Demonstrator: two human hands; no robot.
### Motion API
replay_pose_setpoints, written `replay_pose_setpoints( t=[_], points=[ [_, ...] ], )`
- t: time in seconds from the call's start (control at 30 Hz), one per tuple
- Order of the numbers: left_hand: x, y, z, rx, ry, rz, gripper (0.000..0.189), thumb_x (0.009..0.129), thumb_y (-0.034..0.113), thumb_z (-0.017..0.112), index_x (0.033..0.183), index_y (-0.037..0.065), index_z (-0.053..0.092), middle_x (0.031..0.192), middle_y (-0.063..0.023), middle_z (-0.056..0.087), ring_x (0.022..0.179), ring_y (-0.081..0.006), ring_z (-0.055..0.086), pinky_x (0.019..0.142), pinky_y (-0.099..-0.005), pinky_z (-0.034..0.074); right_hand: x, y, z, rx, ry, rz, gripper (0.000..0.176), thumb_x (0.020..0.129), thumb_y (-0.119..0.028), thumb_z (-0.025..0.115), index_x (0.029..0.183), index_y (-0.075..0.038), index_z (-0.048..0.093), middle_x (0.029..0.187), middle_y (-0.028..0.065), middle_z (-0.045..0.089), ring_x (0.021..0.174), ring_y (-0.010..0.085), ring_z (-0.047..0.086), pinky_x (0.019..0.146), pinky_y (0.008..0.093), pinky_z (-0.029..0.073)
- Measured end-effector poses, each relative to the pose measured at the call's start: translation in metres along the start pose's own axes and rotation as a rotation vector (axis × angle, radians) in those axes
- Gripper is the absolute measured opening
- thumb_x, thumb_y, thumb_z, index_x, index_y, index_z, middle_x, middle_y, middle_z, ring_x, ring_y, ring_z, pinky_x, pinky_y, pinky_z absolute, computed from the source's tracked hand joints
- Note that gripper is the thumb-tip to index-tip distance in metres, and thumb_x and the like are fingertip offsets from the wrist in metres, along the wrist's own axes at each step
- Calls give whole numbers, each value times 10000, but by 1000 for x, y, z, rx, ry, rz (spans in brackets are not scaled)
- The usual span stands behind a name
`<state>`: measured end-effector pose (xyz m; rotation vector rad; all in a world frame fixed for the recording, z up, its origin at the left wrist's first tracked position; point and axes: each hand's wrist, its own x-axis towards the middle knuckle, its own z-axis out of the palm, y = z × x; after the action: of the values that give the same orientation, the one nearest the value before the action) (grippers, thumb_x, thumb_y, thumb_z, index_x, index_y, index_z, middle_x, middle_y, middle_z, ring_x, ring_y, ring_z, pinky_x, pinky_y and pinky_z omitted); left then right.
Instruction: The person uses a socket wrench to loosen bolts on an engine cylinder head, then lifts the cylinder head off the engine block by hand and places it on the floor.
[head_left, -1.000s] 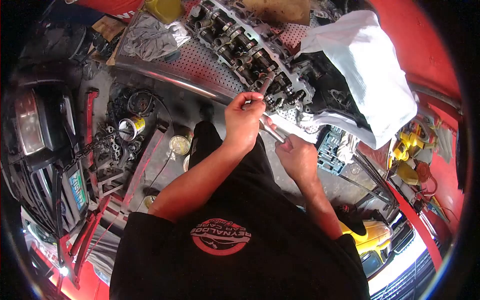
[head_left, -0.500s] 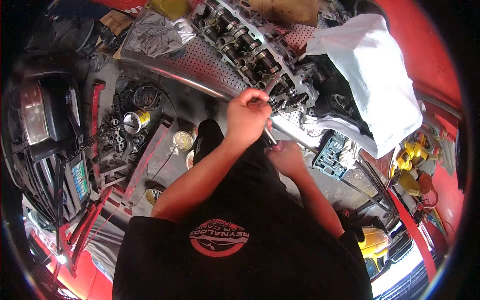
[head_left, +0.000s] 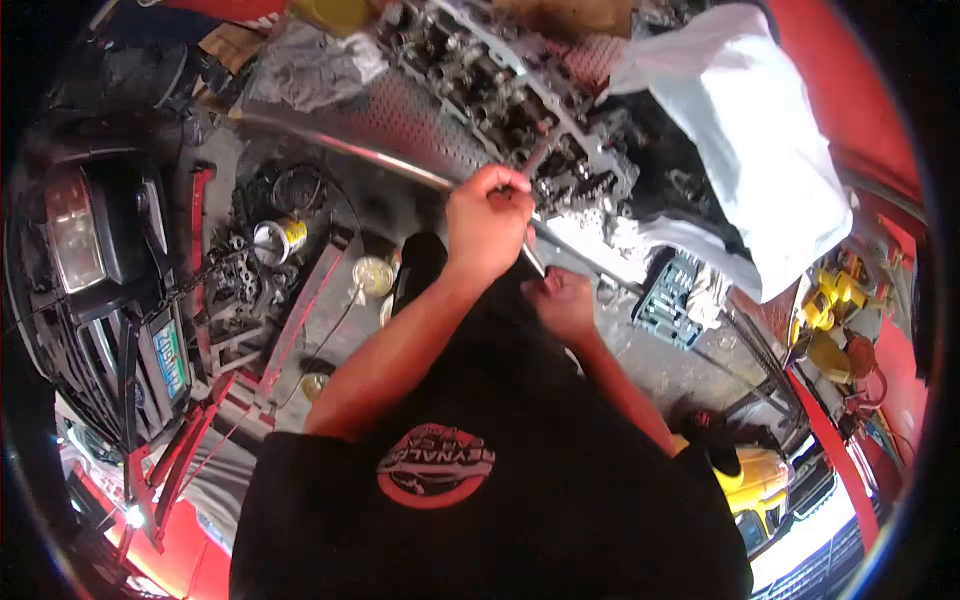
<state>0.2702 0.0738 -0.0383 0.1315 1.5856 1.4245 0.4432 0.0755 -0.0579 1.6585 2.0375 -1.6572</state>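
My left hand (head_left: 487,228), in front of the cylinder head (head_left: 515,110), is closed around a metal tool (head_left: 533,261). A shaft sticks out above its fingers toward the head's valve gear, and a bright rod runs down from it to my right hand (head_left: 562,302). That hand's fingers are wrapped round the rod's lower end, close to my black shirt. My fingers hide the middle of the tool, and blur hides whether the upper tip touches the cylinder head.
A perforated metal surface (head_left: 415,120) lies beneath the cylinder head. White cloth (head_left: 745,140) covers parts at the right. An open socket case (head_left: 668,305) sits below it. Left are red stands (head_left: 300,315), a white can (head_left: 278,241) and a car front (head_left: 105,225).
The view has shifted slightly and blurred. My left hand is a little further left, and my right hand has turned slightly on the rod. Both keep their hold.
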Motion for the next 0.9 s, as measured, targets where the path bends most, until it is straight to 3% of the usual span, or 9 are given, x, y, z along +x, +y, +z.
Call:
replay_pose_setpoints(
  t=[0.1,0.13,0.23,0.43,0.6,0.7,0.73,0.83,0.9],
  points=[
    [-3,-5,-3,-241,-75,12,81,833,-30,586,909,-4,583,672,-46,570,508,-150,593,454,-321,490,2,-15,-21,-125,-115,9,276,736,-178,696,623,-18,503,525,90,463,491,171,427,504,361,399],
    [-8,-8,-6,-276,-58,-4,92,838,-28,579,927,-7,577,715,-66,573,526,-169,600,477,-341,510,-2,-32,-33,-249,-119,-1,263,746,-204,702,645,-16,548,565,146,539,521,271,544,549,390,450],
    [-18,-17,-11,-354,-37,-53,117,848,-20,564,965,-11,565,802,-109,575,566,-214,611,525,-394,555,-9,-38,-48,-379,-110,-125,258,747,-233,710,677,-20,584,633,183,594,605,358,606,590,416,483],
    [-14,-27,-7,-483,61,-150,108,857,-9,557,964,0,559,794,-115,565,578,-220,603,526,-414,559,-1,-27,-47,-403,-97,-113,265,743,-256,730,723,-27,598,700,172,627,647,366,623,602,426,490],
    [-10,-29,-8,-726,87,-245,107,843,0,579,949,11,571,773,-112,572,571,-205,598,502,-399,557,-1,-54,-61,-601,2,-300,278,743,-279,735,743,-29,611,760,171,646,656,372,622,620,424,500],
    [-1,-15,-18,-451,41,-245,139,842,21,580,981,10,579,835,-119,561,597,-232,604,528,-428,560,6,-51,-43,-530,-173,-162,281,741,-275,736,727,-23,612,719,159,630,615,328,617,598,410,487],
    [-1,-6,-15,-244,56,-153,112,822,7,595,933,14,606,773,-92,576,565,-192,607,486,-352,528,12,-39,-31,-470,-266,-82,284,741,-274,736,717,-20,610,692,154,621,594,306,615,585,404,479],
    [7,-30,-15,296,10,207,94,801,-32,590,877,17,617,694,-53,589,528,-139,600,453,-289,476,35,43,31,1,-411,21,287,743,-248,741,653,-23,587,589,64,563,541,149,532,529,346,415],
    [3,-32,-17,372,29,275,117,786,-51,583,867,26,619,655,-25,605,513,-101,591,457,-270,446,43,63,62,263,-462,54,291,745,-231,746,625,-31,572,565,17,534,544,92,480,514,318,381]
  ],
)
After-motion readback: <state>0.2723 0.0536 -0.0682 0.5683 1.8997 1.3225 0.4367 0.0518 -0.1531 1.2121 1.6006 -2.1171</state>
